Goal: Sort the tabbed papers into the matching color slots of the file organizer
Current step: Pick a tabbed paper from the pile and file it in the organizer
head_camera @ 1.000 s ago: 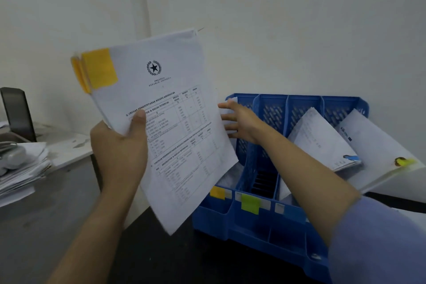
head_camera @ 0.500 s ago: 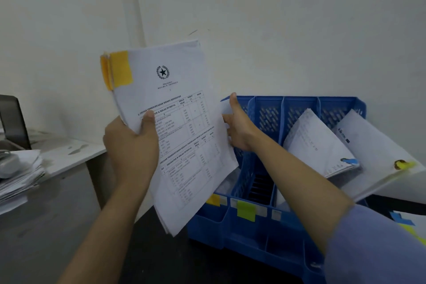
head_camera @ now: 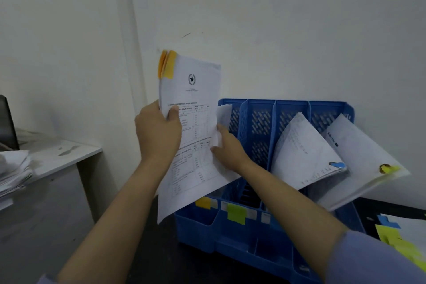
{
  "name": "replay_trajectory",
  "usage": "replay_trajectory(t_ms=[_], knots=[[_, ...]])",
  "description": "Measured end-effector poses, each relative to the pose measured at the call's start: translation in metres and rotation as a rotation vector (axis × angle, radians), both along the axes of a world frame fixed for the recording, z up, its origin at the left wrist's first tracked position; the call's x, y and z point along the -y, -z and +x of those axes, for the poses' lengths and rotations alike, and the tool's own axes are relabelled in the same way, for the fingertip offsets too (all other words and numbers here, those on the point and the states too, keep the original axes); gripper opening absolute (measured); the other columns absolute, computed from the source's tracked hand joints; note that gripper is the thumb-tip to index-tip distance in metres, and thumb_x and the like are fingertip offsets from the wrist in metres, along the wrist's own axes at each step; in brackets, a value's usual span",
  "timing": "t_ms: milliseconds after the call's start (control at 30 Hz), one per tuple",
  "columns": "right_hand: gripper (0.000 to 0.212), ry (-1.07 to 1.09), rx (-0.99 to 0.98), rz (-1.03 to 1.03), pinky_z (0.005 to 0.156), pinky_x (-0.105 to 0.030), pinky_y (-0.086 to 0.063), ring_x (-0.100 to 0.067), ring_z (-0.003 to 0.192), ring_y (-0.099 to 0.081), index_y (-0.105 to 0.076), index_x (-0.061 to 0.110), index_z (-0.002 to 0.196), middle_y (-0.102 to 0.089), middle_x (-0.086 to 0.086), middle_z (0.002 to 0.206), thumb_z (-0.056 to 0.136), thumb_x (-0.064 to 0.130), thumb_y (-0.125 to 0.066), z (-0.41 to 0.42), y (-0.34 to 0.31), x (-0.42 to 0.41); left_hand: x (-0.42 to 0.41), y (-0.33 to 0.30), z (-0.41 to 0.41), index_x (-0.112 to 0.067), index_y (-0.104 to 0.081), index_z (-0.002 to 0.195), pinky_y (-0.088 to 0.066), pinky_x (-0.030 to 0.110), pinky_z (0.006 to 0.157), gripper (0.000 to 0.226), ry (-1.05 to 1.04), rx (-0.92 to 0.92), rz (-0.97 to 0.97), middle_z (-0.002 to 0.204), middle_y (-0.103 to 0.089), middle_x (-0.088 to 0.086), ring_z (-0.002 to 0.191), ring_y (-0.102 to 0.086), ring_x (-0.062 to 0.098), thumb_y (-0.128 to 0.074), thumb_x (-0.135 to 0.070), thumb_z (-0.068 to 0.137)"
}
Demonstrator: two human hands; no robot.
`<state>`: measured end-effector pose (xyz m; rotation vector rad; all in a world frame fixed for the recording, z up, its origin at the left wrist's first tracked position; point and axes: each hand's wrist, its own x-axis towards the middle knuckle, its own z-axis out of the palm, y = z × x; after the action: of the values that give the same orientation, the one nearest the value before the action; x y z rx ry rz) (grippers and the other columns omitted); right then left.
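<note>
Orange-tabbed paper sheaf (head_camera: 191, 127) gripped by left hand (head_camera: 156, 131), right hand (head_camera: 227, 147) fingers flat against it, blue meshed plastic organizer (head_camera: 258, 233).

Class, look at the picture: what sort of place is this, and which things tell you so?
Probably an office: a blue file organizer with labelled slots, printed papers with orange tabs held in the left hand, and paper stacks on a side desk.

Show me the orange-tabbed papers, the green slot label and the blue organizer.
orange-tabbed papers (head_camera: 196, 90), head view, top sheet near the emblem
green slot label (head_camera: 235, 213), head view, its middle
blue organizer (head_camera: 260, 120), head view, mesh back wall
</note>
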<state>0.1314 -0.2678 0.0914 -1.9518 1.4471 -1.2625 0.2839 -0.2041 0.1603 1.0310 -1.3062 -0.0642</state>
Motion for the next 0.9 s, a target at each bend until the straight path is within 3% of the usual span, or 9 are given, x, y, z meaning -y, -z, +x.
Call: replay_trajectory(t_ms=[100, 167, 267, 367, 467, 600, 667, 767, 900], knots=[[0.063, 0.042, -0.005, 0.003, 0.102, -0.027, -0.032, -0.026, 0.128, -0.038, -0.025, 0.014, 0.144, -0.04, -0.011, 0.14, 0.089, -0.006, -0.047, 0.003, 0.0, 0.006, 0.005, -0.003, -0.003, -0.019, -0.051, 0.06, -0.034, 0.005, 0.038, 0.03, 0.037, 0.01, 0.051, 0.059, -0.052, -0.012, 0.052, -0.049, 0.001, -0.056, -0.012, 0.088], [0.063, 0.039, -0.005, -0.034, 0.102, -0.028, -0.032, -0.025, 0.127, -0.038, -0.027, 0.016, 0.142, -0.039, -0.012, 0.139, 0.087, -0.009, -0.044, 0.006, -0.002, 0.011, 0.008, -0.004, -0.002, -0.009, -0.052, 0.059, -0.032, 0.01, 0.039, 0.029, 0.027, -0.014, 0.057, 0.056, -0.051, -0.005, 0.049, -0.046, 0.005, -0.055, -0.012, 0.088], [0.062, 0.016, 0.052, -0.094, 0.087, -0.021, -0.038, -0.02, 0.111, -0.046, -0.031, 0.017, 0.136, -0.045, -0.01, 0.126, 0.084, -0.013, -0.044, 0.008, -0.005, 0.022, 0.011, -0.008, -0.002, -0.002, -0.046, 0.058, -0.027, 0.015, 0.039, 0.028, 0.058, -0.098, 0.038, 0.054, -0.044, 0.003, 0.042, -0.038, 0.005, -0.051, -0.01, 0.085], [0.057, 0.026, 0.111, -0.108, 0.058, -0.007, -0.037, -0.011, 0.083, -0.049, -0.034, 0.021, 0.129, -0.048, -0.003, 0.104, 0.084, -0.013, -0.042, 0.004, -0.005, 0.031, 0.014, -0.013, 0.001, 0.0, -0.047, 0.06, -0.027, 0.018, 0.04, 0.027, 0.077, -0.105, 0.02, 0.056, -0.045, 0.006, 0.048, -0.039, 0.013, -0.051, -0.011, 0.084], [0.058, 0.025, 0.077, -0.108, 0.051, -0.006, -0.037, -0.001, 0.07, -0.044, -0.034, 0.018, 0.129, -0.047, 0.001, 0.095, 0.083, -0.015, -0.043, -0.001, -0.001, 0.035, 0.019, -0.022, 0.011, 0.001, -0.042, 0.059, -0.025, 0.023, 0.044, 0.035, 0.039, -0.018, -0.039, 0.054, -0.04, 0.006, 0.05, -0.033, 0.015, -0.056, -0.017, 0.085], [0.06, 0.078, -0.086, -0.169, 0.063, -0.012, -0.039, -0.011, 0.082, -0.048, -0.032, 0.016, 0.13, -0.047, -0.006, 0.102, 0.081, -0.015, -0.048, -0.003, 0.0, 0.034, 0.025, -0.037, 0.026, -0.014, -0.035, 0.049, -0.022, 0.016, 0.038, 0.043, -0.059, 0.108, -0.107, 0.044, -0.032, -0.005, 0.042, -0.026, 0.008, -0.063, -0.021, 0.081], [0.063, 0.173, -0.254, -0.202, 0.07, -0.023, -0.044, -0.019, 0.089, -0.051, -0.029, 0.016, 0.133, -0.049, -0.011, 0.109, 0.082, -0.014, -0.05, 0.001, -0.002, 0.037, 0.026, -0.043, 0.034, -0.011, -0.041, 0.05, -0.021, 0.016, 0.04, 0.036, -0.09, 0.166, -0.128, 0.044, -0.034, -0.005, 0.043, -0.027, 0.007, -0.064, -0.018, 0.076], [0.058, 0.328, -0.528, -0.233, 0.077, -0.03, -0.047, -0.027, 0.098, -0.052, -0.026, 0.014, 0.134, -0.049, -0.017, 0.115, 0.086, -0.008, -0.049, 0.006, -0.004, 0.04, 0.024, -0.051, 0.046, -0.014, -0.056, 0.061, -0.032, 0.015, 0.047, 0.014, -0.089, 0.266, -0.127, 0.051, -0.049, -0.003, 0.051, -0.044, 0.012, -0.064, -0.016, 0.072], [0.047, 0.464, -0.899, -0.292, 0.097, -0.037, -0.044, -0.033, 0.111, -0.049, -0.024, 0.004, 0.134, -0.048, -0.02, 0.122, 0.092, 0.002, -0.044, 0.004, -0.005, 0.036, 0.019, -0.054, 0.05, -0.008, -0.067, 0.07, -0.047, 0.035, 0.059, 0.021, -0.118, 0.399, -0.121, 0.062, -0.063, 0.011, 0.063, -0.058, 0.028, -0.056, -0.027, 0.067]])
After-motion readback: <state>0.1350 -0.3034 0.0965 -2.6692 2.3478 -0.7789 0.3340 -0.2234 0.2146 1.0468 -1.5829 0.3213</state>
